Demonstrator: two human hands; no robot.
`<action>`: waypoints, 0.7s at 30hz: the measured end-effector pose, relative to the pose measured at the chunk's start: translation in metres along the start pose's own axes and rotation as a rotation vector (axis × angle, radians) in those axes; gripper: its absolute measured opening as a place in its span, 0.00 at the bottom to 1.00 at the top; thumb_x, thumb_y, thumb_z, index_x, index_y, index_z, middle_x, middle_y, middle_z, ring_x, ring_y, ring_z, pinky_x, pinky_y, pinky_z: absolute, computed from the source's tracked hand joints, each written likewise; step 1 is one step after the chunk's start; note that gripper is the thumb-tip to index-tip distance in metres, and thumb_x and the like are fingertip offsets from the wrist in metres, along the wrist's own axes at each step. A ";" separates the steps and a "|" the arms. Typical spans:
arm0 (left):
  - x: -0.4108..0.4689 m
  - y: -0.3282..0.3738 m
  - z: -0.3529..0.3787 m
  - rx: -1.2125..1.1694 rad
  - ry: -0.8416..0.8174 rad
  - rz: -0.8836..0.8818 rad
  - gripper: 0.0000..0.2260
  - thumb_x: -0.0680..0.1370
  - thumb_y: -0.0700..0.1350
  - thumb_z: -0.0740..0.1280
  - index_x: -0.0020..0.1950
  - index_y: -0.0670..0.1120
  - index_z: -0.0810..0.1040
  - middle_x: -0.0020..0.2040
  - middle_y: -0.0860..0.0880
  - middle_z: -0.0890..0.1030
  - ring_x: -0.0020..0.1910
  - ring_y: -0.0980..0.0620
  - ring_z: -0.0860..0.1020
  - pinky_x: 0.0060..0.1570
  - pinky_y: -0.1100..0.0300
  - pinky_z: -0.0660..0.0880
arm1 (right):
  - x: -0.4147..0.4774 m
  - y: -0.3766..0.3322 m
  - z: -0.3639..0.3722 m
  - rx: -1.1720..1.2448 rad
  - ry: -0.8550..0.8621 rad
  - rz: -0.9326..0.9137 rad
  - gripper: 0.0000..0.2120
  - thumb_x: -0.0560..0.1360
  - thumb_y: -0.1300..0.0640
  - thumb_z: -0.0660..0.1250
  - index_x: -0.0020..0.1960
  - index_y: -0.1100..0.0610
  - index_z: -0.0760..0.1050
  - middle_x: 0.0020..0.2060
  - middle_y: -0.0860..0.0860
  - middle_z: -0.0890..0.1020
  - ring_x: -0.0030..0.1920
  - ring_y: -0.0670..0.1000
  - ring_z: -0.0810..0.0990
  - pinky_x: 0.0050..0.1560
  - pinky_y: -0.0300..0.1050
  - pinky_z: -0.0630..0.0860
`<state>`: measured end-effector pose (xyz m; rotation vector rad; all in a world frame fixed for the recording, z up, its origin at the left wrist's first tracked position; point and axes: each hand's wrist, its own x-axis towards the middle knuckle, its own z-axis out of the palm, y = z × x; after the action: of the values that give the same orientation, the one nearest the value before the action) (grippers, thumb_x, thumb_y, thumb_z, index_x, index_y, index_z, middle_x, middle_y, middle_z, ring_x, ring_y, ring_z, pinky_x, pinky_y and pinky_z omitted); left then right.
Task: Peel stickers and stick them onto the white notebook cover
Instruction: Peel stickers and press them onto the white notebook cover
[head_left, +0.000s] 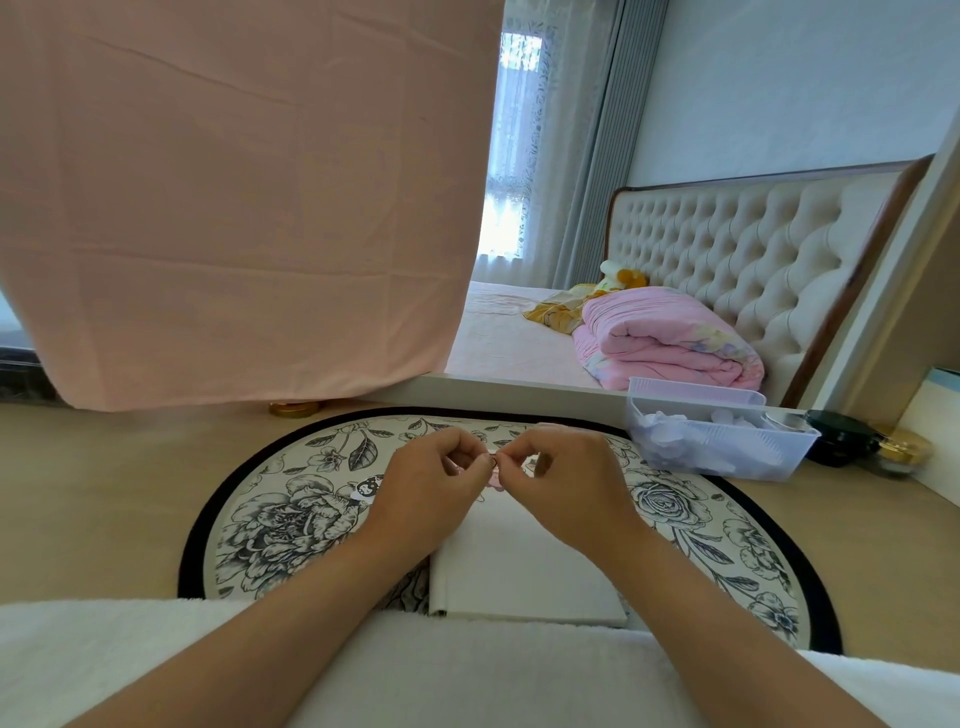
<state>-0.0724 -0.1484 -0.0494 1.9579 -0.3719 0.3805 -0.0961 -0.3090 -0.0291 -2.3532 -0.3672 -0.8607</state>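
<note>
Past white fleece on the lap, pinching a small pink sticker between curled fingertips of left hand and right hand, above the far edge of the white notebook on the floral mat, cover bare where visible, so seemingly early, most sticking left.

Soft window daylight (warped edges)

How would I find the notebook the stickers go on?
Look for the big round mat with black-and-white flowers. The white notebook lies flat on its near side, partly under the left hand and right hand pinching a pink sticker. It is the only plain white rectangle on the mat.
</note>
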 end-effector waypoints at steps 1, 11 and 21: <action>0.001 -0.001 -0.001 -0.019 -0.003 -0.006 0.06 0.75 0.44 0.71 0.39 0.52 0.81 0.27 0.60 0.77 0.28 0.61 0.72 0.31 0.69 0.68 | 0.002 -0.002 -0.002 0.178 -0.077 0.121 0.08 0.72 0.56 0.73 0.35 0.47 0.83 0.31 0.41 0.83 0.28 0.40 0.74 0.33 0.33 0.70; 0.002 0.002 -0.007 -0.080 -0.111 0.078 0.06 0.77 0.42 0.71 0.41 0.50 0.82 0.32 0.60 0.80 0.32 0.61 0.73 0.33 0.70 0.69 | 0.006 0.006 -0.015 0.648 -0.368 0.508 0.05 0.76 0.56 0.73 0.45 0.57 0.86 0.41 0.56 0.86 0.34 0.48 0.77 0.31 0.40 0.69; 0.004 0.000 -0.008 -0.137 -0.120 0.007 0.05 0.77 0.41 0.70 0.41 0.46 0.82 0.34 0.51 0.79 0.31 0.58 0.71 0.33 0.67 0.70 | 0.007 0.004 -0.011 0.626 -0.413 0.514 0.08 0.79 0.54 0.70 0.50 0.58 0.84 0.45 0.57 0.86 0.34 0.48 0.79 0.30 0.40 0.71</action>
<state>-0.0698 -0.1416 -0.0446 1.8504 -0.4701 0.2362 -0.0944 -0.3189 -0.0191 -1.8734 -0.1447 0.0035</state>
